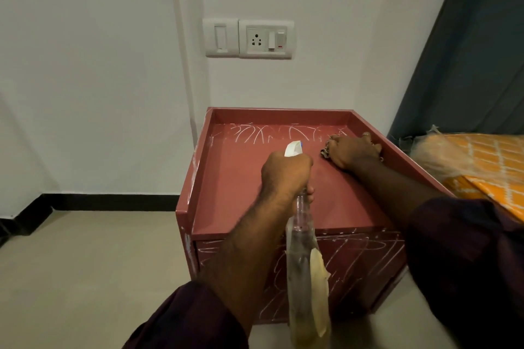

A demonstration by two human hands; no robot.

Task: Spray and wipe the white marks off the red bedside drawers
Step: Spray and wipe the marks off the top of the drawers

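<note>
red drawers (243, 178), chalky marks (272, 133), clear bottle (304, 263)

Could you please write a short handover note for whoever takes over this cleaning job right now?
Left hand: grips the spray bottle by its neck, nozzle aimed at the back of the top.
Right hand: presses a cloth on the drawers' top, back right corner.
Done: most of the top looks clean.
Left: white marks along the top's back edge, on the left rim, and all over the drawer front.
</note>
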